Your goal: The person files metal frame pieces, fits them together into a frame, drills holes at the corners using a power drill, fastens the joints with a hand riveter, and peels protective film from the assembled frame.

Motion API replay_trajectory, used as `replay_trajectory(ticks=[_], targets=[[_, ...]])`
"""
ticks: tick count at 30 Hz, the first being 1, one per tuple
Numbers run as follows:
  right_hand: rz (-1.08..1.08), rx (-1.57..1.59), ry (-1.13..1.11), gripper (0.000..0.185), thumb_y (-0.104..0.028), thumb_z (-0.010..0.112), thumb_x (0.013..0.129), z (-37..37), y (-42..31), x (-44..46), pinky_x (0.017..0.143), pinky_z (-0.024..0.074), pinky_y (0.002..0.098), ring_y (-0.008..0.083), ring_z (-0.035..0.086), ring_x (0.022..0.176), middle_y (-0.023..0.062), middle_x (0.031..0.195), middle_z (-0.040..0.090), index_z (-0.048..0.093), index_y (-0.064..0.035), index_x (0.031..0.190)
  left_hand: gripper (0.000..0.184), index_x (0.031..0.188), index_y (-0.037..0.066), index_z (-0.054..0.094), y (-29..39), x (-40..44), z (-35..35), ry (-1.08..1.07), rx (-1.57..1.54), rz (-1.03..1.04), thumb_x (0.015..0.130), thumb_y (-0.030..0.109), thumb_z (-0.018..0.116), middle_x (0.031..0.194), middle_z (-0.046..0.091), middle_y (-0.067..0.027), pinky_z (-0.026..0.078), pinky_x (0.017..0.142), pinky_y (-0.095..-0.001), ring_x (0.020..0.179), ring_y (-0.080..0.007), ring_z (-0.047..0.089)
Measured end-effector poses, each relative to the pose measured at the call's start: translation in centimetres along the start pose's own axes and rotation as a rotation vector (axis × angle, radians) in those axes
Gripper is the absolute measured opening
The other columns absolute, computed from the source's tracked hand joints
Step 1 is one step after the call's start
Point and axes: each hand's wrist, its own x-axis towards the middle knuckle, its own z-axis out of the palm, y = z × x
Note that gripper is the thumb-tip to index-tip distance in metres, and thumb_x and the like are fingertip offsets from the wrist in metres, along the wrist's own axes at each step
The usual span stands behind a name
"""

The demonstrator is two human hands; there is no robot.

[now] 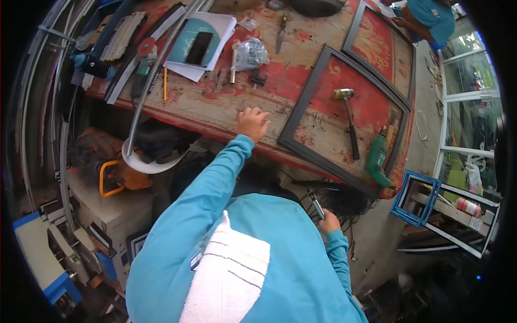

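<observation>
My left hand rests at the near edge of the worn red table, with its fingers loosely bent and apart and nothing seen in them. Lower down, beside my body and off the table, my right hand is closed around a slim silver-and-dark hand tool; its exact kind is hard to make out. To the right of my left hand lie dark metal frames. Inside the nearer frame are a hammer with a black handle and a green power drill.
A phone lies on papers, near a plastic bag, a pencil and a screwdriver. A long metal bar overhangs the left edge. Another person stands far right. A blue frame sits at right.
</observation>
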Motion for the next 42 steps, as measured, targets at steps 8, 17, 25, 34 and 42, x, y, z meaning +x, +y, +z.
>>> replay_trajectory(ticks=[8,17,25,34,42], targets=[[-0.167,0.169,0.110,0.049,-0.007,0.058,0.077,-2.0,-3.5,-1.4,0.094,0.0494,0.0458,0.0424,0.061,0.110,0.0216,0.117,0.066,0.064,-0.0084,0.126,0.021,0.104,0.015,0.073,-9.8,-1.9,1.1,0.254,-0.166,-0.493,0.086,0.024,0.070,0.096,0.064,-0.0087,0.049,0.082,-0.0460,0.093,-0.0340,0.060],[-0.371,0.212,0.138,0.044,-0.002,0.055,0.079,-4.1,-8.2,-1.8,0.092,0.0492,0.0431,0.0414,0.060,0.106,0.0171,0.116,0.063,0.063,-0.0075,0.122,0.024,0.114,0.010,0.071,-7.8,-2.0,-0.6,0.037,-0.120,-0.377,0.091,0.018,0.067,0.095,0.063,-0.0108,0.051,0.076,-0.0399,0.085,-0.0276,0.064],[-0.288,0.276,0.111,0.048,0.001,0.055,0.078,-5.7,-10.9,-2.3,0.091,0.0502,0.0426,0.0419,0.063,0.106,0.0217,0.115,0.066,0.065,-0.0079,0.124,0.025,0.113,0.010,0.070,-8.4,1.8,-2.3,0.050,-0.171,-0.487,0.091,0.019,0.066,0.099,0.064,-0.0113,0.052,0.083,-0.0454,0.092,-0.0344,0.063],[-0.328,0.197,0.145,0.048,-0.001,0.056,0.076,-4.5,-8.7,-2.0,0.093,0.0501,0.0433,0.0410,0.063,0.107,0.0203,0.116,0.067,0.066,-0.0088,0.123,0.022,0.108,0.012,0.074,-12.6,7.3,-1.1,0.255,-0.042,-0.486,0.090,0.022,0.068,0.098,0.068,-0.0113,0.053,0.080,-0.0411,0.089,-0.0313,0.066],[-0.233,0.246,0.094,0.047,-0.003,0.056,0.075,-4.2,-9.0,-2.4,0.092,0.0502,0.0438,0.0415,0.063,0.105,0.0200,0.113,0.067,0.066,-0.0087,0.121,0.019,0.100,0.013,0.075,-13.4,7.8,-2.5,0.084,-0.084,-0.336,0.089,0.026,0.068,0.096,0.069,-0.0106,0.052,0.084,-0.0452,0.095,-0.0340,0.065]])
